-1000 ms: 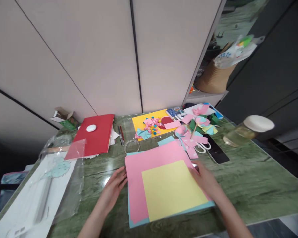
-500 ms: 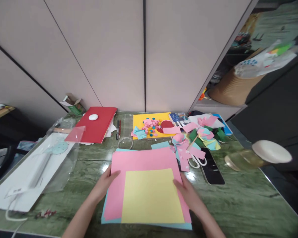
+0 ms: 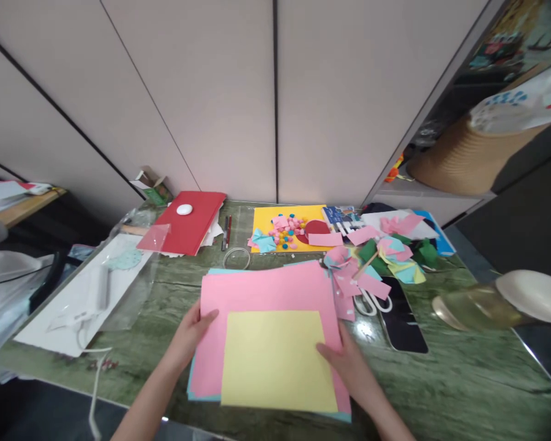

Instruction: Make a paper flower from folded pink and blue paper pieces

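**Head view. Both hands hold a stack of paper sheets (image 3: 266, 288) at the near middle of the green surface (image 3: 450, 380).**

The stack lies flat: a yellow sheet (image 3: 275, 358) on top, a larger pink sheet (image 3: 261, 291) under it, and a light blue sheet (image 3: 196, 392) showing at the near edges. The left hand (image 3: 190, 334) closes its grip on the stack's left edge, thumb on the pink sheet and fingers hidden beneath. The right hand (image 3: 349, 367) closes its grip on the right edge, thumb touching the yellow sheet. Just right of the stack lie scissors (image 3: 371, 303) and a black phone (image 3: 401, 315), with a glass jar (image 3: 482, 303) further right. On the far side are a red folder (image 3: 188, 223), a tape ring (image 3: 237, 258) and a yellow card (image 3: 280, 214) with paper scraps.
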Demonstrator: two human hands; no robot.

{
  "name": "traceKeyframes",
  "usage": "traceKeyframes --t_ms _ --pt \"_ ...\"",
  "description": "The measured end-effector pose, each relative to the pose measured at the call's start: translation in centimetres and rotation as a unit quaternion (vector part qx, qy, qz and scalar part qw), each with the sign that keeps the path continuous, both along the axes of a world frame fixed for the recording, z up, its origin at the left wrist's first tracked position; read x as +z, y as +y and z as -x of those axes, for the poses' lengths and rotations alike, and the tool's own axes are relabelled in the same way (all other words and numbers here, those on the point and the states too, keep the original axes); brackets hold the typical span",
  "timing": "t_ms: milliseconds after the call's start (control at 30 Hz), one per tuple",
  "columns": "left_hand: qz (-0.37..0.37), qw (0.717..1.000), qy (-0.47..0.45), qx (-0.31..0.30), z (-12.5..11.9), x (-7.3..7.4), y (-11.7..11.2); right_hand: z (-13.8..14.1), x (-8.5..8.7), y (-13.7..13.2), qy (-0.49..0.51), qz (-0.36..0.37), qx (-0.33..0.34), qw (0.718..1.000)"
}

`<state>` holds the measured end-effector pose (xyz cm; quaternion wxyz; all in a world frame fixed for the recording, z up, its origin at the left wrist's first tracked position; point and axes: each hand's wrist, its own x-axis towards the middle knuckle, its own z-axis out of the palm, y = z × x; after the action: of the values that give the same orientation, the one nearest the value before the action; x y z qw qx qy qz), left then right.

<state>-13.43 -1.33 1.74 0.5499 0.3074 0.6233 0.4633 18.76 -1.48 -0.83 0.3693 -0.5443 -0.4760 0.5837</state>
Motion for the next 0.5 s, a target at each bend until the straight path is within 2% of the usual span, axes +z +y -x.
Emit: traceKeyframes --t_ms 67,133,233,333,433,500 --pt "-0.061 0.998 0.024 0.017 -0.2 1.0 0.1 -0.3 1.0 0.2 -0.023 -0.028 -0.046 0.998" --pt "-0.129 0.988 0.055 0.059 -0.4 1.8 0.1 -0.6 1.6 0.5 -0.038 -0.052 -0.097 0.993" --pt "-0.198 0.970 0.081 0.111 -0.5 2.0 -0.1 -0.9 1.3 0.7 -0.035 -0.072 -0.129 0.988" --pt "-0.192 0.974 0.083 0.086 -0.4 1.2 -0.4 -1.0 0.2 0.7 -0.065 -0.082 -0.121 0.987" --pt "-0.170 0.980 0.090 0.047 -0.4 0.5 -0.5 -1.1 -0.5 0.4 -0.052 -0.094 -0.156 0.982" --pt "-0.180 0.978 0.091 0.052 -0.5 0.3 -0.5 -1.0 -0.6 0.2 -0.047 -0.094 -0.177 0.979"
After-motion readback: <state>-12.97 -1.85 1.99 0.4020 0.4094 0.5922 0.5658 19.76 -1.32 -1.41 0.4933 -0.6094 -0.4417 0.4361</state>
